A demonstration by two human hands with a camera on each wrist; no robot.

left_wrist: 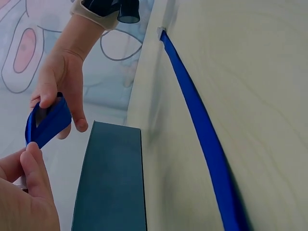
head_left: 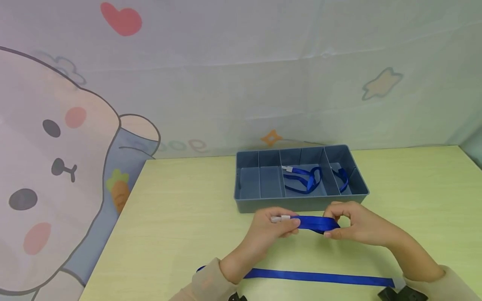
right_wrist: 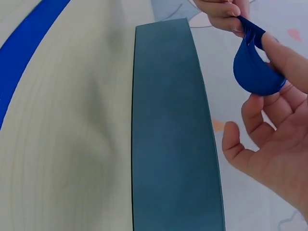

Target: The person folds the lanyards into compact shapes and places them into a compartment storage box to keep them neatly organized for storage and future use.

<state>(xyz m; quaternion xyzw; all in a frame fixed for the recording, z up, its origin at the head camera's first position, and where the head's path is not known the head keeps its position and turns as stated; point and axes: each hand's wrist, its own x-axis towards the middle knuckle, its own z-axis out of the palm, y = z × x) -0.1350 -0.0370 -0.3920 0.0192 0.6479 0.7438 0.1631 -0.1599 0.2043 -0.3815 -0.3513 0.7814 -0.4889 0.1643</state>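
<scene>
A folded blue lanyard (head_left: 314,223) with a whitish clip (head_left: 280,218) at its left end is held above the table, in front of the tray. My left hand (head_left: 269,229) pinches it beside the clip between thumb and fingers. At the other end, my right hand (head_left: 355,223) holds the looped ribbon; in the right wrist view the blue loop (right_wrist: 257,72) bulges between thumb and fingertips. Below the hands a second blue lanyard (head_left: 320,276) lies stretched across the table, its left part hidden behind my left sleeve.
A grey-blue divided tray (head_left: 271,205) stands at the back of the table (head_left: 180,200). One compartment holds a coiled blue lanyard (head_left: 310,179) with a white clip; the rightmost holds another blue ribbon (head_left: 342,179). A printed cloth (head_left: 233,96) hangs behind.
</scene>
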